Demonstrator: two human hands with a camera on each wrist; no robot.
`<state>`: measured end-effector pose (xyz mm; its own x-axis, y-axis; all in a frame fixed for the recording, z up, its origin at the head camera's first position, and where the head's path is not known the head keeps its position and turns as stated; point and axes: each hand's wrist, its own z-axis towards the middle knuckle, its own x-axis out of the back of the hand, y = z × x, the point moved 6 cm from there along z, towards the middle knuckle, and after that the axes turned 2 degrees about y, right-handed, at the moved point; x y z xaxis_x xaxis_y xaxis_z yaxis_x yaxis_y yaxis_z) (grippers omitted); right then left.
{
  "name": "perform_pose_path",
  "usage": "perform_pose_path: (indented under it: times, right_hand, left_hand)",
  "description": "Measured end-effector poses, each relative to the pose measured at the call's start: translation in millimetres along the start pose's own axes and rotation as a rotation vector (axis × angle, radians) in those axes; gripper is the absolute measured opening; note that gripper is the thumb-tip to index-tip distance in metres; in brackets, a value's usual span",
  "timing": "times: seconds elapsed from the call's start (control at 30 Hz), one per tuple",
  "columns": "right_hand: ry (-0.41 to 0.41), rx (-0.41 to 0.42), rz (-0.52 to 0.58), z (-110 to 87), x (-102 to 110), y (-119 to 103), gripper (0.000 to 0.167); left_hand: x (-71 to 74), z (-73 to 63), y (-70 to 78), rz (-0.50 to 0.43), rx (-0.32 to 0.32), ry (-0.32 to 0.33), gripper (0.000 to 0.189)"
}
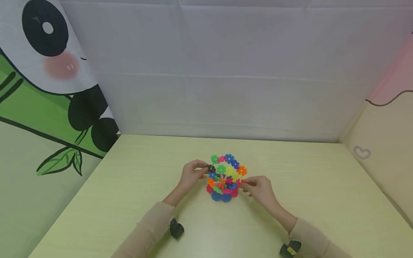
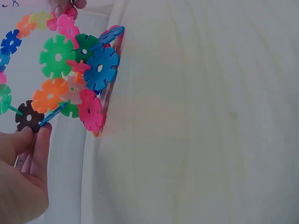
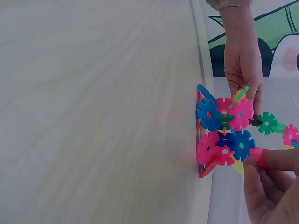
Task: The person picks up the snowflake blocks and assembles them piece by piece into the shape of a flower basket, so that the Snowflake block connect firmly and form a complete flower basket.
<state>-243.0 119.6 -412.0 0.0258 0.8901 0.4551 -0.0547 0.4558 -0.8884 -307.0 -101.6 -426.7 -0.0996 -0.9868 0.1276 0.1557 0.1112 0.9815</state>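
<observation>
A basket-like build of colourful plastic snowflake discs [image 1: 222, 186] stands on the table, with an arch of joined discs over its top. My left hand [image 1: 191, 176] pinches a dark brown disc [image 2: 30, 115] at the left foot of the arch, thumb and fingertips on its edge. On the other side, my right hand [image 1: 260, 190] pinches a pink disc [image 3: 258, 156] where the arch meets the body. Blue, pink, green and orange discs form the sides, as both wrist views show. Part of the arch's far side is cut off in the right wrist view.
The pale wooden table [image 1: 129, 215] spreads round the build. A white sheet [image 1: 226, 71] hangs behind it. Printed cartoon panels [image 1: 48, 100] stand on the left, and a cream and pink panel [image 1: 384, 143] stands on the right. Dark wrist-worn devices [image 1: 176, 228] sit at both sleeves.
</observation>
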Motion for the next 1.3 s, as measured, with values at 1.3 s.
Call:
perform_pose_path:
  times: [1.3]
  right_hand:
    - [0.086, 0.051, -0.01, 24.5, -2.6, 2.8, 0.013]
  left_hand:
    - [7.0, -3.3, -21.3, -0.134, 0.168, -0.01, 0.019]
